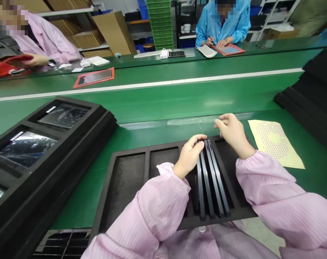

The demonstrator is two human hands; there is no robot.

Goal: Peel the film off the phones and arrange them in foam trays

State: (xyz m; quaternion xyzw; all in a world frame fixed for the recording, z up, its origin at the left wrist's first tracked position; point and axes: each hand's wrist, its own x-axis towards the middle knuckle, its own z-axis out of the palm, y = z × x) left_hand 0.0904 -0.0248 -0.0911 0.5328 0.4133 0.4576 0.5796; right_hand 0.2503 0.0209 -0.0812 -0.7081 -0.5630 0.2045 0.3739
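Note:
Several slim dark tablets (pixel 216 180) stand on edge, side by side, in a black foam tray (pixel 128 153) on the green bench. My left hand (pixel 189 156) is closed round the far upper end of the leftmost ones, with the thumb over their edges. My right hand (pixel 232 135) hovers just right of the tablets, over the tray's far edge. Its fingers are curled in towards the thumb, and anything small between them is hidden. To its right lies a yellow sheet (pixel 276 144) covered with rows of small dots.
Stacked black trays (pixel 96 118) on the left hold glossy film-covered panels (pixel 63 115). More black foam (pixel 311 93) is piled at right. Across the raised green line, a person in blue (pixel 222 23) writes beside a red-edged panel; a person in pink (pixel 50 39) stands at left.

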